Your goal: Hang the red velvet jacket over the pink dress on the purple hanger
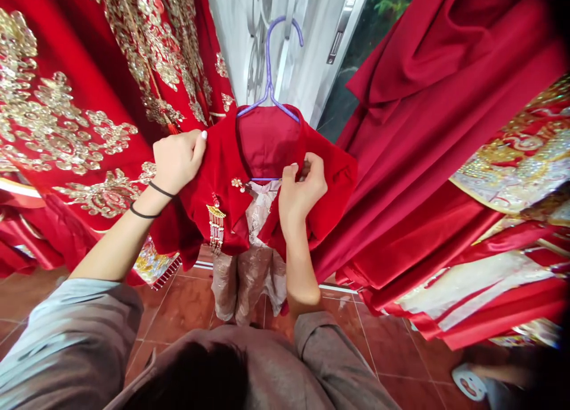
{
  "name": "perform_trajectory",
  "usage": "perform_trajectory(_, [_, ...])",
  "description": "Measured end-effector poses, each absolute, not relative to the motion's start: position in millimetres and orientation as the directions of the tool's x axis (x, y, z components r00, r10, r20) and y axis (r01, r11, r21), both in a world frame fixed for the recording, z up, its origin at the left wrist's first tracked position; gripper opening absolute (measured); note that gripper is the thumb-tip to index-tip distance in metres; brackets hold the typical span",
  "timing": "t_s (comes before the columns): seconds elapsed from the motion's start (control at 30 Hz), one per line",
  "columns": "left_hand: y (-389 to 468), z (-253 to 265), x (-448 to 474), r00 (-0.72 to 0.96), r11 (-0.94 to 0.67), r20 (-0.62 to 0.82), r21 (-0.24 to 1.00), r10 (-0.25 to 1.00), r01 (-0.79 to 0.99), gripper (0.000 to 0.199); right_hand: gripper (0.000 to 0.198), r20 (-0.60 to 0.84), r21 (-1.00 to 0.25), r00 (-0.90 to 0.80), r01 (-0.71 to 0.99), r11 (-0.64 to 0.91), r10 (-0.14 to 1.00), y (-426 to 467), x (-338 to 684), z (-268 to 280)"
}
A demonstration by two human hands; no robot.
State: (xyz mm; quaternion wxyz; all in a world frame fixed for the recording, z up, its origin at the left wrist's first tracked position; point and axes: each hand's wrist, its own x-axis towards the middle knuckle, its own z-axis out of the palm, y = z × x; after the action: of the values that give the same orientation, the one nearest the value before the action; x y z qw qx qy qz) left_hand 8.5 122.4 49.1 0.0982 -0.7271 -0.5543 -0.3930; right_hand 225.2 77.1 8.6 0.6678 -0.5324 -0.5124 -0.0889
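A short red velvet jacket [332, 178] hangs in front of me on a purple hanger [269, 71]. A beaded gold tassel ornament [216, 223] and a small flower-shaped piece [238, 185] adorn its front. My left hand [176, 160] is closed at the jacket's left shoulder, with the gripped cloth mostly hidden under the fingers. On the other side, my right hand [303, 190] has its fingers curled on the jacket's front edge near the collar. A pale pink patterned garment [247, 273] shows through the jacket's opening and hangs below it.
Red garments with gold sequin embroidery [102, 136] hang close on the left. Plain dark red cloth [427, 101] and more embroidered pieces [521, 154] hang on the right. Behind the hanger is a pale grey door [312, 59]. Red-brown tiles [178, 303] cover the floor.
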Motion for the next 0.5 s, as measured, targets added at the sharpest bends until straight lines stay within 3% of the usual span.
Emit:
perform_trajectory(0.07, [124,49,9,0.071,-0.365,0.672,0.307,0.737,0.879,0.048,0.024,0.792,-0.603,0.424,0.661,0.447,0.440,71,213,9])
perform_trajectory(0.23, [123,47,10,0.074,-0.355,0.690,0.274,0.720,0.894,0.050,0.037,0.723,-0.647,0.347,0.643,0.410,0.597,90,201,-25])
perform_trajectory(0.37, [94,12,29,-0.017,-0.399,0.864,0.250,0.503,0.882,0.060,0.052,0.814,-0.544,0.305,0.697,0.466,0.494,77,200,-56])
perform_trajectory(0.43, [76,-20,46,-0.042,-0.410,0.851,0.295,0.523,0.863,0.067,0.065,0.848,-0.478,0.280,0.772,0.419,0.451,62,193,-71])
perform_trajectory(0.5, [63,-53,63,0.005,-0.411,0.793,0.311,0.610,0.857,0.068,0.069,0.832,-0.466,0.276,0.818,0.336,0.481,53,186,-88])
